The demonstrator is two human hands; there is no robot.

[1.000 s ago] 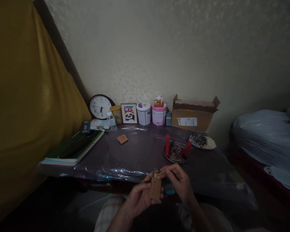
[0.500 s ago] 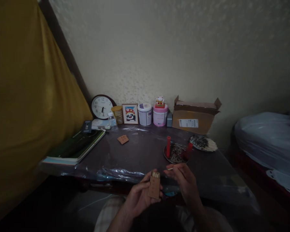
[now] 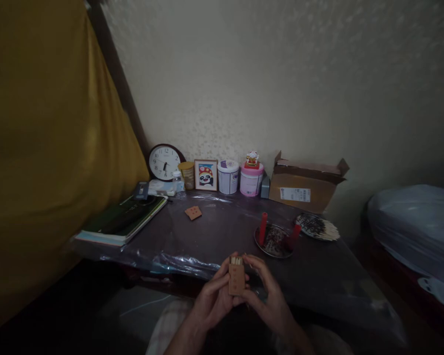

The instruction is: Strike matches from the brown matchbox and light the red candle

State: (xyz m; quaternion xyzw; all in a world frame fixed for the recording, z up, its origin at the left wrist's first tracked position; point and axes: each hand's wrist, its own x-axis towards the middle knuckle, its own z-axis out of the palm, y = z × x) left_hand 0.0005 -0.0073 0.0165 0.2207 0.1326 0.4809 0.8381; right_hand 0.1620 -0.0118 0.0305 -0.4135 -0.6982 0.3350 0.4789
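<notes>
Patterned wall [image 3: 225,74] backs a dim room, and you sit at the near edge of a dark, plastic-covered surface [image 3: 222,229]. Between your hands, above that edge, is a small brown matchbox [image 3: 237,282], tilted up and open at its far end, where pale matchsticks [image 3: 237,261] show. Your left hand [image 3: 215,298] is wrapped round it, gripping from the left and beneath; your right hand [image 3: 269,296] curves along its right side, fingers bent, but you cannot tell whether it grips the box or pinches a stick. The step in hand looks like handling the opened box; any next move probably calls for a steady left grip, so that no sticks slide out.

Just beyond your right hand, a metal plate [image 3: 277,256] bears an upright red candle [image 3: 263,229] and a leaning red one. Farther right is a dish of part-dark sticks [image 3: 328,230]; to the left lie flat brown pieces [image 3: 193,213] and a green book [image 3: 131,213]. Along the far side stand a clock [image 3: 166,162], a panda picture [image 3: 206,176], two canisters and a cardboard box [image 3: 299,180]. Yellow cloth [image 3: 59,123] hangs at far left.
</notes>
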